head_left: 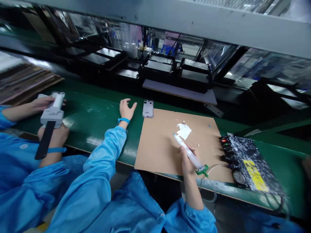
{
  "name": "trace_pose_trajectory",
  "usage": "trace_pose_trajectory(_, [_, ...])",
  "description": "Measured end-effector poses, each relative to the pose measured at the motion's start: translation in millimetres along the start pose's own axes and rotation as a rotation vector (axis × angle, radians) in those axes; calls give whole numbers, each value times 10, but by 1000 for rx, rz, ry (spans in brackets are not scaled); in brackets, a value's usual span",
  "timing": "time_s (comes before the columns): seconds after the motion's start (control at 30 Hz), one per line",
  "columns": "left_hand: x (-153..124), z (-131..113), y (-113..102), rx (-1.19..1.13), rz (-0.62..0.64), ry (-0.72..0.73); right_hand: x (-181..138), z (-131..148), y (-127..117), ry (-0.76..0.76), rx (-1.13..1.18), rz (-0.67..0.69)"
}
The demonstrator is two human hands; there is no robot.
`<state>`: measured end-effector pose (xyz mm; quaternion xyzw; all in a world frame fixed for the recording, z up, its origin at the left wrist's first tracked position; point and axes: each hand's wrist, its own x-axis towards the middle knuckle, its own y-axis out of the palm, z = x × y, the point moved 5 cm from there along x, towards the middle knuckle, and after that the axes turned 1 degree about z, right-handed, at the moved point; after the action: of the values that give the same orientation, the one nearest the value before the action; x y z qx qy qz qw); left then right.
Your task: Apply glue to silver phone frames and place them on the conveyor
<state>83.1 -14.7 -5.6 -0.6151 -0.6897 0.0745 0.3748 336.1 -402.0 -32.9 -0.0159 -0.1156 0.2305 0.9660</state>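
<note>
My left hand [127, 109] hovers over the green bench with fingers apart and nothing in it, a blue wristband round the wrist. Just to its right lies a phone housing [148, 109], pale inside, at the upper left corner of the cardboard sheet [157, 145]. Over that sheet my right hand [189, 161] is closed round a clear dispensing syringe [186, 149] with a blue tip and a green end cap. The tip points up and left, close to a crumpled white paper scrap [184, 131]. From the cap a thin clear tube runs toward the dispenser box.
A smeared black dispenser box [255, 163] with knobs and a gauge stands at the right. On the left, a co-worker's hands hold a grey-white handheld tool [52, 115] and a phone part. Black trays [159, 63] line the back beneath a grey beam [155, 16].
</note>
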Motion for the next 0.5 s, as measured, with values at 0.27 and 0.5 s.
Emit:
trace_pose_trajectory(0.27, [-141, -78, 117, 54, 175, 126, 5, -18, 19, 12, 38, -31])
trace_pose_trajectory(0.5, [-537, -435, 420, 90, 459, 367, 272, -147, -292, 8, 20, -64])
